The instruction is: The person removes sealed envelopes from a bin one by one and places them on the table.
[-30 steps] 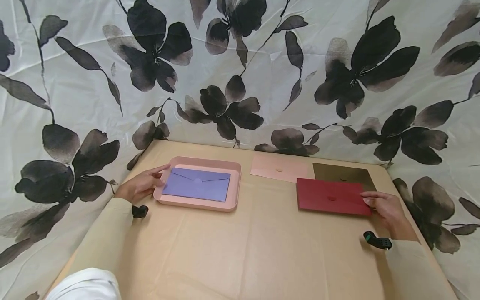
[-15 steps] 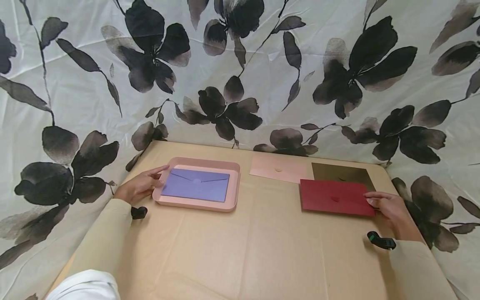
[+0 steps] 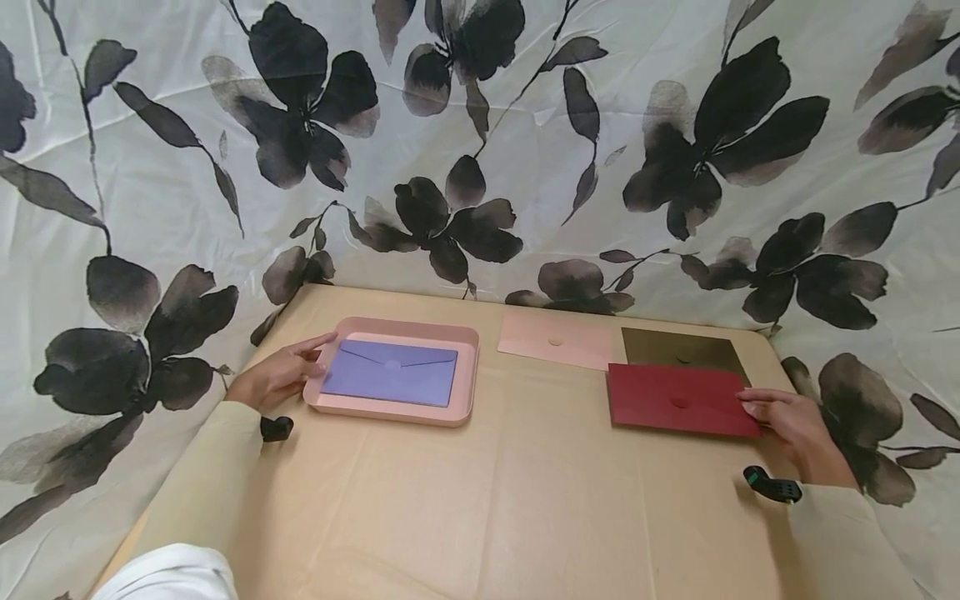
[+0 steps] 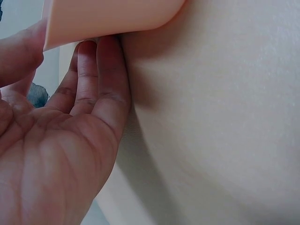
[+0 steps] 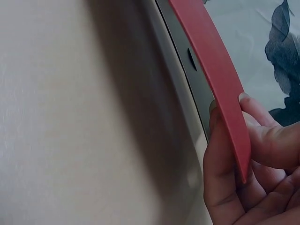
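My right hand [image 3: 791,425] pinches the right end of a red envelope [image 3: 667,400], thumb on one face and fingers on the other. In the right wrist view the red envelope [image 5: 220,70] is seen nearly edge-on, raised over the table. It overlaps the near edge of a dark gold envelope [image 3: 720,350]. At the left, my left hand [image 3: 273,375] grips the left rim of a pink tray [image 3: 465,375]. The left wrist view shows the thumb at the wall of the tray [image 4: 112,18] and the fingers tucked beneath it. A lavender envelope [image 3: 390,375] lies flap side up inside the tray.
Flat near the table's back edge lies a pale pink envelope [image 3: 551,337], left of the gold one. The wooden-looking table [image 3: 480,500] ends at a white floral cloth [image 3: 570,200] behind and at both sides.
The right hand has shifted a little to the right with the red envelope, uncovering more of the pale pink envelope's corner. The left hand stays on the tray.
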### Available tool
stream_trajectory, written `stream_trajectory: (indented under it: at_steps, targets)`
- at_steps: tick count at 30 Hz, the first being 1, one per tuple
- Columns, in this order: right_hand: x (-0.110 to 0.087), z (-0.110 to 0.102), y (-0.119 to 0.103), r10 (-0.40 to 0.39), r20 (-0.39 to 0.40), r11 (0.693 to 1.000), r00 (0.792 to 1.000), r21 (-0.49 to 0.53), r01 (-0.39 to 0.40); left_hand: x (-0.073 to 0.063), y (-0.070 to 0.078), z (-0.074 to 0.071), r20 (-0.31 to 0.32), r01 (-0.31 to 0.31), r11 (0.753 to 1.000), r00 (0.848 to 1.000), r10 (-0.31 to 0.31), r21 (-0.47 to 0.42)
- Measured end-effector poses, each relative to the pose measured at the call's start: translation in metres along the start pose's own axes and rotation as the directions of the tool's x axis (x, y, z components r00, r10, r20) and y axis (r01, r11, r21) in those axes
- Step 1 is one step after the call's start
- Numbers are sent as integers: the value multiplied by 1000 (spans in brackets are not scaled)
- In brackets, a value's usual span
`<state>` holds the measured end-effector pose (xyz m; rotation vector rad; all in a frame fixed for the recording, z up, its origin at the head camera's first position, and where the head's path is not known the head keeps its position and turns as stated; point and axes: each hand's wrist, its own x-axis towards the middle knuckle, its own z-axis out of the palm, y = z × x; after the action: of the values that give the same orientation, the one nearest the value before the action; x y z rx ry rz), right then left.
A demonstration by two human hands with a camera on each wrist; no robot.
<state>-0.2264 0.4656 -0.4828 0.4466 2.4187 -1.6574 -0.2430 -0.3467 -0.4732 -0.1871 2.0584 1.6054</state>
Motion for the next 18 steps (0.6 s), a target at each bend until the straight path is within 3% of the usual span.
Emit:
stream_trajectory:
  at_steps: [11,18]
  targets:
    - [-2,-11,12,37,-14,998,999,-45,-38,-3,-3,0,-13,10,999,1000,-10,35]
    - [-4,-22,16,45,-45,991,998,-127,-51,-1,-3,0,6,-8,1000,1000,8,-1]
